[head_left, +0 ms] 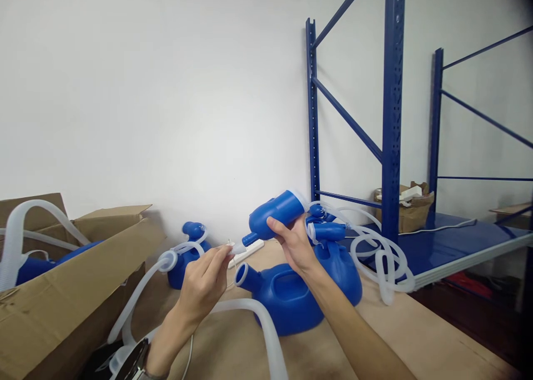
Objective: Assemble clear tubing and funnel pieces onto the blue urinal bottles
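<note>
Because the spout (250, 239) and the pale tip (239, 248) sit so close in the head view, I can't tell whether they touch, and misalignment is my first worry: pressed together at a slant, the tip could fold or slide off. My left hand (204, 277) pinches that tip between thumb and fingertips, a small hold that might slip under a hard push. My right hand (296, 244) grasps the blue cup (277, 214), thumb on the near side, the other fingers mostly hidden. The cup is tilted in mid-air above the jug (287, 296), spout down toward the left; smooth plastic like that might roll in the palm if I twist it.

Should the right hand's hold fail, I'd expect the cup to drop onto the jug, whose open mouth (241, 275) faces up and leftward just below, and perhaps knock it askew on the table (433, 335). A loose hose (266, 324) arches in front of the jug, so a lowered forearm could snag it. A thin cord (189, 358) runs just beside my left wrist, where the watch (135, 363) might catch it if I swing inward.
</note>
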`<act>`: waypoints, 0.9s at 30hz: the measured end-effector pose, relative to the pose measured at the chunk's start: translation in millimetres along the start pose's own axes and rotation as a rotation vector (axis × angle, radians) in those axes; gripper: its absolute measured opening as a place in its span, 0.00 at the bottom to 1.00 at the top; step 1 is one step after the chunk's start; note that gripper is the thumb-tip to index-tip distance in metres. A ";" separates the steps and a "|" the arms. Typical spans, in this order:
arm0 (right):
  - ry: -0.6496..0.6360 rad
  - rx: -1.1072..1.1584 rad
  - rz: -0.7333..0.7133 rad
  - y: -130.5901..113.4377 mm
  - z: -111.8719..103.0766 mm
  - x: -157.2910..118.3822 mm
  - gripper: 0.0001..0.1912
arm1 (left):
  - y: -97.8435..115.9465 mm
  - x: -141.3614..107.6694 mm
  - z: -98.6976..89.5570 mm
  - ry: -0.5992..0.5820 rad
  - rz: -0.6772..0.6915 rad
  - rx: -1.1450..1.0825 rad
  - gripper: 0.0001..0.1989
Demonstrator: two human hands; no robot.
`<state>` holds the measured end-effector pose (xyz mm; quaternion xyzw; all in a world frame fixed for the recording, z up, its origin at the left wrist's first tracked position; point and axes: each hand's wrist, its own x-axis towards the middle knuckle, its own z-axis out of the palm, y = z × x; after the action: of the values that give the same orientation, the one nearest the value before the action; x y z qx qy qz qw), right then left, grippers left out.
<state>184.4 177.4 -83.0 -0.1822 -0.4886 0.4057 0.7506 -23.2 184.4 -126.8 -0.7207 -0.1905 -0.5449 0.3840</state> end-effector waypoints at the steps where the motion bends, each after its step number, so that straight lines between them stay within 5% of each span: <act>1: -0.003 -0.005 -0.003 0.8 -0.3 0.0 0.47 | 0.3 0.1 0.0 0.005 -0.001 -0.010 0.11; 10: 0.007 -0.008 -0.029 2.0 -7.0 4.5 0.47 | 1.2 -2.4 1.6 -0.016 -0.097 -0.102 0.10; 27: 0.017 -0.018 -0.008 4.9 3.9 -2.5 0.46 | 0.7 -3.3 0.7 0.007 -0.017 -0.053 0.17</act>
<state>178.4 177.9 -86.0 -0.1906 -0.4865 0.3966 0.7547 -23.3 184.9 -130.2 -0.7271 -0.1810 -0.5553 0.3609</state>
